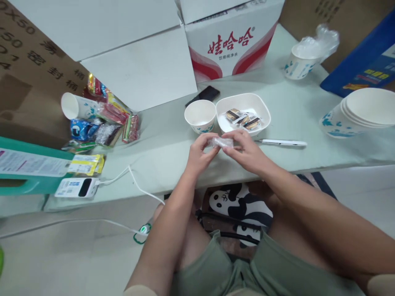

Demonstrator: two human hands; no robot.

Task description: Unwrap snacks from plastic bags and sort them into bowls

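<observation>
Between my two hands is a small clear plastic wrapper (222,142), crumpled or folded; whether anything is inside it I cannot make out. My left hand (201,153) pinches its left end with thumb and finger, and my right hand (242,150) grips its right end. Just beyond my fingers stands a white paper cup (200,115) with a blue print. Touching the cup's right side is a square white bowl (265,119) holding several small wrapped snacks (242,117). A white capped pen or knife (282,142) lies right of my right hand.
A black phone (204,94) lies behind the cup. Stacked paper cups (354,113) and a cup with plastic bags (299,63) stand right. Packaged snacks (112,123), a tipped cup (75,106) and a power bank (77,187) with a white cable (138,181) are left. Cartons (231,45) line the back.
</observation>
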